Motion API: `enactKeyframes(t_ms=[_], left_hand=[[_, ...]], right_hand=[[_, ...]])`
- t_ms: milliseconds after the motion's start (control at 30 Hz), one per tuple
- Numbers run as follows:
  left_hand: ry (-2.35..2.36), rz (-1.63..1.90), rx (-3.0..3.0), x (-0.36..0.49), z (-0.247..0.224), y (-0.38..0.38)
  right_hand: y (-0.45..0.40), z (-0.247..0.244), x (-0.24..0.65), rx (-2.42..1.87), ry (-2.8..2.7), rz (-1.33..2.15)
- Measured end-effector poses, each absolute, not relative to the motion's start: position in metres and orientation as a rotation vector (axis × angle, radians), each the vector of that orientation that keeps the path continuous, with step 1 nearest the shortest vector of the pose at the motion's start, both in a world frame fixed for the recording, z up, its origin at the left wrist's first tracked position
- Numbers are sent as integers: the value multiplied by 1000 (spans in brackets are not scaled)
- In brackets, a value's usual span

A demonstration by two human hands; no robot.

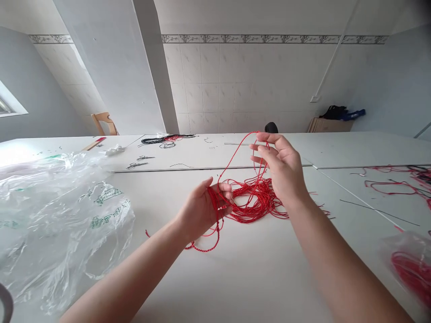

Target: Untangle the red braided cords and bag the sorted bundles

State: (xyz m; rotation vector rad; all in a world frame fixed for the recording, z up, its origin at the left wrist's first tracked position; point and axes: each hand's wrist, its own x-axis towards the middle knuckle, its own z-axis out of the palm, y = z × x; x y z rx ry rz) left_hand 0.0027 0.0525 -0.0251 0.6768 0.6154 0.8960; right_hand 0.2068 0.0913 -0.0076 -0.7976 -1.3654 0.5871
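Several loops of red braided cord [213, 197] lie across the fingers of my left hand [200, 208], palm up and partly curled around them. A cord end hangs below it toward the table. My right hand [284, 163] is raised to the right, its thumb and fingers closed on a strand of red cord [235, 152]. That strand arcs from the right fingertips down to my left hand. Beneath and between both hands lies a loose coil of red cords [251, 213] on the white table [235, 278]; my right wrist hides part of its right side.
Crumpled clear plastic bags [67, 215] cover the left side. Beyond them lie scissors [138, 165] and a bundle of black cords [168, 139]. More red and black cords [397, 186] are at the right, above a plastic bag of red cord [411, 269].
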Motion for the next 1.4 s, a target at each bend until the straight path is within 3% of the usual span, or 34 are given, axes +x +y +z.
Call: enactKeyframes(t_ms=[267,333,433,600,800,1067,1400], left_hand=[[524,1059,736,-14,-7,53],[555,1120,713,-18,-5,55],[636,1190,698,-22,-5,58],[597,1140,778,-19,-8,59],[617,1079,828,-18,-9,57],[541,1031,896,-17,-11,58],[635,1018,971,-15,-13,58]], right_hand=[[101,-27,204,-1158,-2042,469],[96,-27,196,-1259,-2035,332],[84,-22,181,-1089,-1898,226],[59,-15,158,-822,-1940,444],[51,-15,150,-958,-2016,704],[56,-16,154,-800,-1772,1097],[55,-19,152,-902,-1867,1010]])
